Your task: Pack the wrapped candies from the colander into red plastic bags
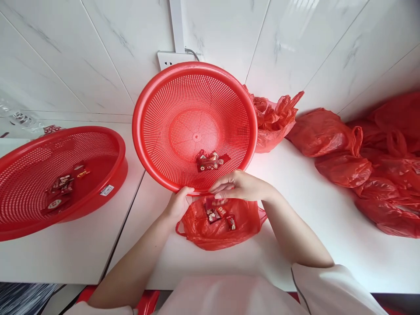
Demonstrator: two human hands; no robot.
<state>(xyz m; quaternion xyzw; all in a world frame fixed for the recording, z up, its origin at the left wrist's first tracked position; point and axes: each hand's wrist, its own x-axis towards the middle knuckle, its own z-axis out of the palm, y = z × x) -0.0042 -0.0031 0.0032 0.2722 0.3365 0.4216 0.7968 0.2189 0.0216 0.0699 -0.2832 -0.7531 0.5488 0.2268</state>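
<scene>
A deep red plastic basket (151,153) is tipped toward me, with several wrapped candies (210,162) low on its inner wall. Just below its near rim, an open red plastic bag (210,238) lies on the table with several small red-wrapped candies (214,215) inside. My left hand (177,205) is closed at the bag's left edge, its thumb against the basket rim and its other fingers mostly hidden. Over the bag's mouth, my right hand (244,186) has its fingers curled down and pinched at a red candy wrapper, partly covered by the fingertips.
At left stands another red basket (121,168) holding several wrapped candies (62,186). Several filled red bags (321,133) crowd the right side, and a bag-lined bowl (272,131) sits behind the middle basket. A power socket (170,59) is on the tiled wall.
</scene>
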